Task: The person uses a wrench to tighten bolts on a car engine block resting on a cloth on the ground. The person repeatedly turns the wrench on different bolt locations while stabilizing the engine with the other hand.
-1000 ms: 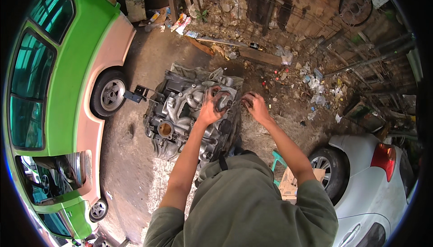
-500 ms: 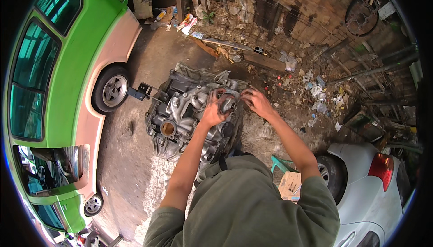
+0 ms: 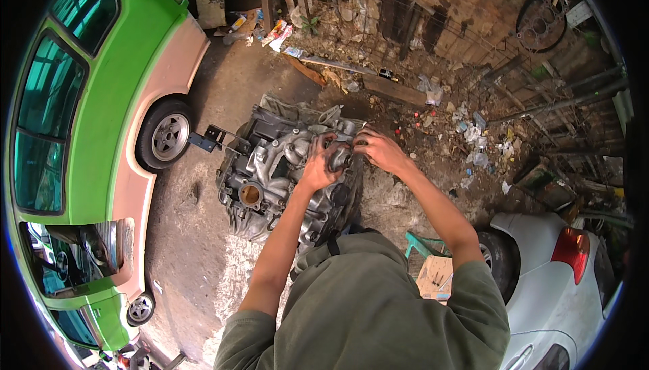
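A grimy car engine with silvery cast pipes and a round brown-lined opening sits on the ground in front of me. My left hand is wrapped around a round silvery metal part at the engine's right side. Whether that part is fixed to the engine or loose, I cannot tell. Right beside it, my right hand has its fingertips pinched together at the part's upper right edge. Something small and pale shows above those fingertips, too small to name.
A green and pink car stands on the left, a silver car at the lower right. Near my right elbow are a green metal stand and a cardboard piece bearing small tools. Planks and litter lie beyond the engine.
My right hand has shifted left and slightly nearer, bringing its fingertips to the metal part. The left hand keeps its hold in nearly the same place.
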The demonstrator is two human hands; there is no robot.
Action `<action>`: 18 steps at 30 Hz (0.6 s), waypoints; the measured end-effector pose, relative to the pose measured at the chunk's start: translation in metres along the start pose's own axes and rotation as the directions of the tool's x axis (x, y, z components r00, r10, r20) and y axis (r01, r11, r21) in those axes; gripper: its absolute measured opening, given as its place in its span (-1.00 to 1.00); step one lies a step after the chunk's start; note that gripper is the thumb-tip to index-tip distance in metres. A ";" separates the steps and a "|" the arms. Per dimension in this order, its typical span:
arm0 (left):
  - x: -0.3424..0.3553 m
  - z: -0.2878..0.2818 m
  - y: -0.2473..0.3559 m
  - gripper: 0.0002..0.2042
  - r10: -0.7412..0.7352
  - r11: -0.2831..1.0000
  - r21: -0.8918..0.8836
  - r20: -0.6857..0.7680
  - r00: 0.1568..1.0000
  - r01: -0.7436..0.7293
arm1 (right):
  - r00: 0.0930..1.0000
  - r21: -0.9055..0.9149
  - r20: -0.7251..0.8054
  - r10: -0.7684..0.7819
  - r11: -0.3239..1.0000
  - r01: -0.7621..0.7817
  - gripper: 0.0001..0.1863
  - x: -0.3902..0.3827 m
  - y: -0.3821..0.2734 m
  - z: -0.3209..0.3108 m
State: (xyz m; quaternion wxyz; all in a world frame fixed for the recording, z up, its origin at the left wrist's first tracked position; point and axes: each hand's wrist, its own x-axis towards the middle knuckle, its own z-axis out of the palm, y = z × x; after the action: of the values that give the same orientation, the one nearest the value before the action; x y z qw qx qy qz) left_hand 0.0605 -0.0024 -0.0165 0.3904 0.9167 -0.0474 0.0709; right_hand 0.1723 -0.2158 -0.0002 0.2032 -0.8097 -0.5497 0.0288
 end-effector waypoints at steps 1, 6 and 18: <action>0.000 0.000 0.000 -0.40 0.014 1.000 -0.007 -0.008 1.000 -0.014 | 0.997 -0.026 -0.028 -0.067 0.997 0.066 -0.62 0.001 0.000 0.000; 0.000 0.000 0.000 -0.40 0.014 0.999 -0.028 -0.004 1.000 -0.014 | 0.989 0.098 -0.059 0.137 0.987 -0.131 -0.65 -0.006 -0.004 0.009; 0.000 0.001 -0.003 -0.42 0.054 0.998 -0.009 -0.009 0.999 -0.054 | 0.630 0.926 0.344 0.696 -0.143 -0.348 -0.66 -0.051 -0.086 0.083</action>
State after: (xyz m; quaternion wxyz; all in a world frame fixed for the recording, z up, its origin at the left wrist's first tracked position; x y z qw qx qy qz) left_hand 0.0607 -0.0010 -0.0199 0.3929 0.9129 -0.0707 0.0854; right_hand 0.0546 -0.2101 -0.0545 0.7088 -0.6173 0.0244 0.3405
